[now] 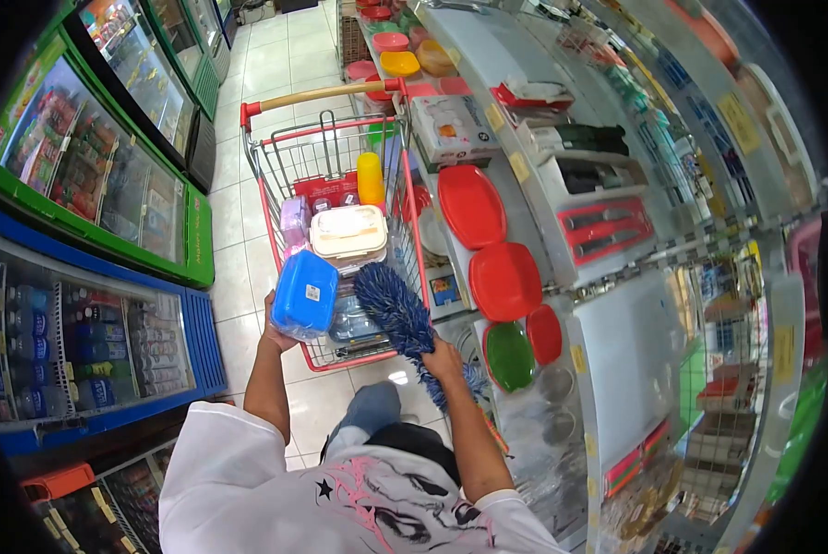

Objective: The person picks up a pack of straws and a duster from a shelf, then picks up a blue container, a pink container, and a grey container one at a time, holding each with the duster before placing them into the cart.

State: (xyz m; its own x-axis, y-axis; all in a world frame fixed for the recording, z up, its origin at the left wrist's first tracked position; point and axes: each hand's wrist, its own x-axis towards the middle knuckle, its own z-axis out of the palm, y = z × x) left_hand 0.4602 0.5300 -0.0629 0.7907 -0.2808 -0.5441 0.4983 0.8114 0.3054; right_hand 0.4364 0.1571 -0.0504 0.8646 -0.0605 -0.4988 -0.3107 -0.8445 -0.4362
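Observation:
My left hand [278, 323] is closed on the lower left side of a food container with a blue lid [305, 288], held over the near left corner of the shopping cart [322, 365]. A fluffy blue duster [391, 300] is gripped in my right hand [444, 360], its head reaching over the cart's near right side. Inside the cart lie a container with a cream lid [348, 231], a yellow cup or bottle [370, 180], a purple package [295, 222] and a clear blue-tinted container [354, 321], partly hidden by the duster.
Drinks fridges with green [197, 235] and blue [206, 342] frames line the left. Shelves on the right hold red plates [504, 280], a green plate [509, 355], a boxed item [453, 129] and knives [606, 226]. White floor tiles [248, 198] run along the aisle.

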